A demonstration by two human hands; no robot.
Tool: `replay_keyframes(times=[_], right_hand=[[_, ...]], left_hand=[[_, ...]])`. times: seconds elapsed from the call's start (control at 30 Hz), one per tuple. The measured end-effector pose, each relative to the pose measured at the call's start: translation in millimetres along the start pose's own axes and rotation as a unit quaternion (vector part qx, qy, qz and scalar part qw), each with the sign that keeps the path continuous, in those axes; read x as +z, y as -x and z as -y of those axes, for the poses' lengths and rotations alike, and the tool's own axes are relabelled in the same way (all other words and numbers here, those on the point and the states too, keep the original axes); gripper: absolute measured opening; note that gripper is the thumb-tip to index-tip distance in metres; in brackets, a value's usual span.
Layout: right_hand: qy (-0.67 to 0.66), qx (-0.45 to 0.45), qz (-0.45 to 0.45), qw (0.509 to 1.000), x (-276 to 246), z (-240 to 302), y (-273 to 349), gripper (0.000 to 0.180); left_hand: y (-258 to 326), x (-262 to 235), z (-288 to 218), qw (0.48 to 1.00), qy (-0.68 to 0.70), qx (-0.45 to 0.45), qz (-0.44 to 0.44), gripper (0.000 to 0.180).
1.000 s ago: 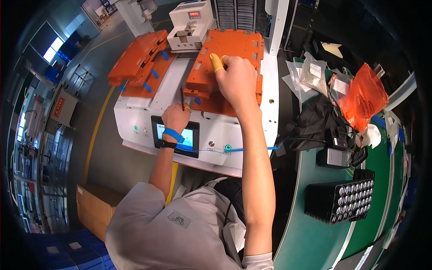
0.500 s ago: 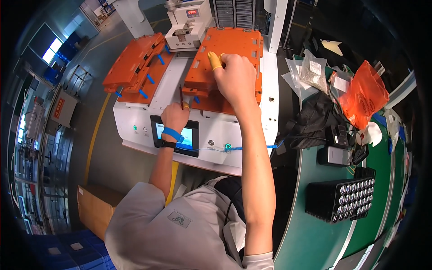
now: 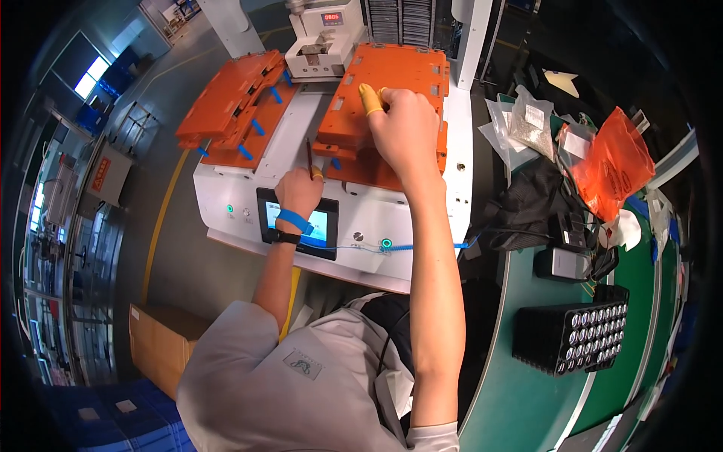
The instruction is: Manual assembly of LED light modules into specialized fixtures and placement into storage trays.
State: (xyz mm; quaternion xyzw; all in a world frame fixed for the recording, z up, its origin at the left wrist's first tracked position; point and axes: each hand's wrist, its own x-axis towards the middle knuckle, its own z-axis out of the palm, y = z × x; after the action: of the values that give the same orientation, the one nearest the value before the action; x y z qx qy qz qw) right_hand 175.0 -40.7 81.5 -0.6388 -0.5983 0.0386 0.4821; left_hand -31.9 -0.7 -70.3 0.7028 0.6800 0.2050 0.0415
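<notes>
Head view: what is the left hand point(image 3: 299, 192) doing?

Its fingers are curled closed around a slim, dark reddish-brown, stick-like tool point(image 3: 309, 156), which points away from the person. One finger wears a yellow cover.

So where exactly is that tool?

Just left of the near corner of a flat, rectangular orange fixture point(image 3: 392, 68), above a white machine bench point(image 3: 369, 217). The hand itself is by the top edge of a black-framed touchscreen point(image 3: 317, 228).

And the right hand point(image 3: 407, 124)?

Over the orange fixture, back of the hand up, fingers bent. Two yellow-covered digits show at its left side; the rest are hidden beneath the hand. I can't make out how far apart the fingers are, or whether they grip anything.

Anything on the wrists?

A bright blue strap point(image 3: 294, 220) circles the left one, beside a black band point(image 3: 284, 237). A thin blue coiled cord point(image 3: 433, 246) stretches rightward in front of the bench.

What stands around?

Left of the tool, a second orange plate fixture point(image 3: 230, 90) with blue pegs point(image 3: 258, 127); behind, between the fixtures, a white device with a red digital display point(image 3: 324, 47).
</notes>
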Motion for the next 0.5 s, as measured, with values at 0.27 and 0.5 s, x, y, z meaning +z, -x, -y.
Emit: replay_keyframes(times=[0.27, 0.5], right_hand=[[0.008, 0.000, 0.003, 1.000, 1, -1, 0, 0.038], [0.003, -0.006, -0.002, 1.000, 1, -2, 1, 0.040]], left_hand=[[1, -12, -6, 0.999, -0.018, -0.019, 0.029, 0.031], [1, -13, -7, 0.999, -0.023, -0.028, 0.034, 0.031]])
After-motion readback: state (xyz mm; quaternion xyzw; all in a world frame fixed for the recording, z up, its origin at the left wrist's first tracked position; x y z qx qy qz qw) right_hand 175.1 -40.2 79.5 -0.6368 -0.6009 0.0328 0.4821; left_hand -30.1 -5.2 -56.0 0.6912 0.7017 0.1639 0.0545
